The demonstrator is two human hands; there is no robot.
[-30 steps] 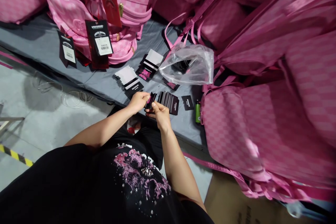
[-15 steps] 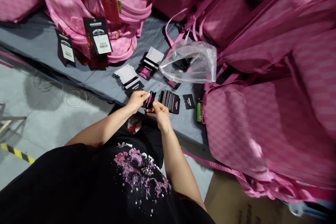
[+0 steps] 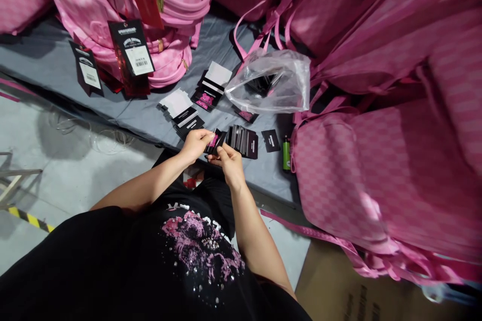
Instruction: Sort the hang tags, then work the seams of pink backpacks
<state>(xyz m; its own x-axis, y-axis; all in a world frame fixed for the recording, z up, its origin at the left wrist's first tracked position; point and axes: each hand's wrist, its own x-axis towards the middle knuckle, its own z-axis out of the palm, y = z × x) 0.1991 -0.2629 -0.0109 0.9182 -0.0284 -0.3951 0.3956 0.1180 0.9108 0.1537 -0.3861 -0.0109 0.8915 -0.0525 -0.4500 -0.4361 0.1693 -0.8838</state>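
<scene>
A black card with a pink print (image 3: 214, 139) is held between my two hands at the table's front edge. My left hand (image 3: 196, 144) pinches its left side, thumb on top. On the other side my right hand (image 3: 230, 163) grips it with thumb and fingers; whether it is one folded card or several, I cannot tell. Just right of it lies a fanned stack of black cards (image 3: 244, 141), and beyond that a single black card (image 3: 271, 140). Behind my left hand are white and black cards (image 3: 181, 110). More cards with a pink bear print (image 3: 205, 99) lie farther back.
A clear plastic bag (image 3: 289, 83) with black cards inside lies behind the stack. A green lighter-like item (image 3: 286, 154) is at the right, against a pink checkered backpack (image 3: 339, 175). Another pink backpack (image 3: 176, 20) with black hang tags (image 3: 131, 47) stands at back left.
The held card has opened out, showing more of its pink print and a wider black part on the right. My hands stay almost in place; the view has shifted slightly.
</scene>
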